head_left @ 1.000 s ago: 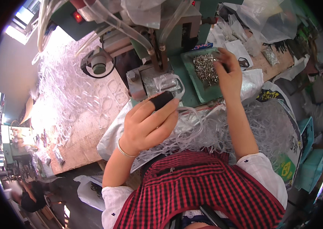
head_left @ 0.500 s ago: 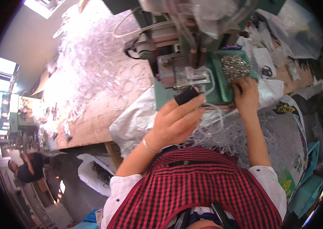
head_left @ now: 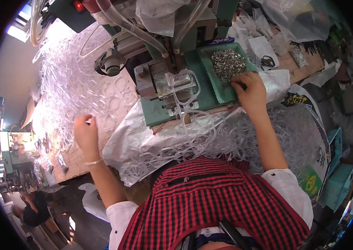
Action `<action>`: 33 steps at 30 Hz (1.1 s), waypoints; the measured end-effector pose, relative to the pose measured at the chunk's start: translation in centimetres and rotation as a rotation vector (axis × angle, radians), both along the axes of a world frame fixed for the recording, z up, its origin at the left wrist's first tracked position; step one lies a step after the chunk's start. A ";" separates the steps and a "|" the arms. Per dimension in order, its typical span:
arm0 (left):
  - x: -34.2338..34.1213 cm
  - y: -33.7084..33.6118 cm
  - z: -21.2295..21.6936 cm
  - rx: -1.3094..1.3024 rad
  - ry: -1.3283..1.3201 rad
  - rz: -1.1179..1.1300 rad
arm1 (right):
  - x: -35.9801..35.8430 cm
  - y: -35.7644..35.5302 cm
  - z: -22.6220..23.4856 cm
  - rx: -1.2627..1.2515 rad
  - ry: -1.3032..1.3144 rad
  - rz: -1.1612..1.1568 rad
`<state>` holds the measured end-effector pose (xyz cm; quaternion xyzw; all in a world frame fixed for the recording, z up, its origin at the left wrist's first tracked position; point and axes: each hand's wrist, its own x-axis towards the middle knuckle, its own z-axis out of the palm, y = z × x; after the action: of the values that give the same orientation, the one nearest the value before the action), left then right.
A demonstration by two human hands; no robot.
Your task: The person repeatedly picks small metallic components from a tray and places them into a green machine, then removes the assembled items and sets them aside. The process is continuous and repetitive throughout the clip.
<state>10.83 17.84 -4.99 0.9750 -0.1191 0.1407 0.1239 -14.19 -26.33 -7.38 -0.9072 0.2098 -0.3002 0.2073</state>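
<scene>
At centre left of the frame, the left hand [head_left: 85,132] reaches into a heap of clear plastic frames [head_left: 80,89] spread over the counter [head_left: 70,160], fingers curled around a pale piece; what exactly it grips cannot be told. At upper right, the right hand [head_left: 249,89] rests fingers-down on the edge of a green tray [head_left: 222,89] holding small metal parts [head_left: 227,63], its grip hidden. Between them stands a green press machine [head_left: 172,79] with one clear frame [head_left: 183,85] on its plate. Crumpled plastic sheeting [head_left: 139,141] and more frames crowd the near edge.
</scene>
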 end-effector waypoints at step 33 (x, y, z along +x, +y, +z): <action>-14.2 -14.0 8.5 -0.768 0.588 -1.220 | 4.9 1.3 1.5 0.113 -0.343 -0.046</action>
<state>-3.39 3.86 3.47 0.6231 -0.5397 -0.1855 0.5349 -9.28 -25.01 -5.89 -0.8245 0.2085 -0.4431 0.2836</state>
